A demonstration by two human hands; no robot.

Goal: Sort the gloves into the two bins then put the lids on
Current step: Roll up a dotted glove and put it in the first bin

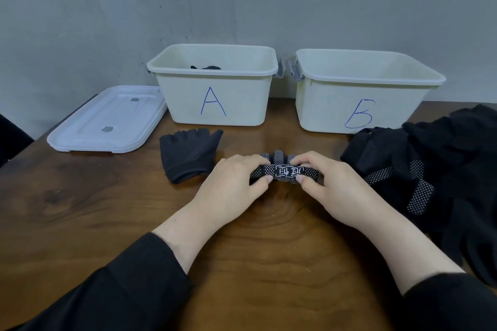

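On the tabletop (80, 196), near bins A (215, 99) and B (336, 105), the left hand (231, 183) and right hand (333, 183) pinch a dotted glove (286, 170) with curled fingers, between a plain black glove (188, 154) left and a glove pile (430, 169) right.

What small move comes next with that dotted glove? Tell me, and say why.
Probably lift the dotted glove into bin A: both hands, left hand and right hand, pinch it, and a similar dotted glove seems to lie inside A already.
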